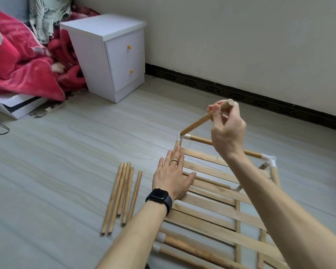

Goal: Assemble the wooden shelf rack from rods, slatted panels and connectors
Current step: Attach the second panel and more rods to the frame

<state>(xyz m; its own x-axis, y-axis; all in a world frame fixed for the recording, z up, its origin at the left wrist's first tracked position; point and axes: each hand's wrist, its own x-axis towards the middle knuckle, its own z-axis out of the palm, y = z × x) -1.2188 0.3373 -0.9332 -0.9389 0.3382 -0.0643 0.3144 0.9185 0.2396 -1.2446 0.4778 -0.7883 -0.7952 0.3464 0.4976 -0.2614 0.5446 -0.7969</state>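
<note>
**Where things lie on the floor**

Before us the slatted panel lies flat on the floor, running away toward the wall. Just left of it we see the loose rods lying together, roughly parallel to its side. At the panel's far end a rail spans between the far-left connector and the far-right connector. A tilted rod rises from the far-left connector to our right hand, above that rail. Our left hand rests on the panel's left edge. Farther back on the left stands the cabinet, with the blanket heaped to its left.
</note>
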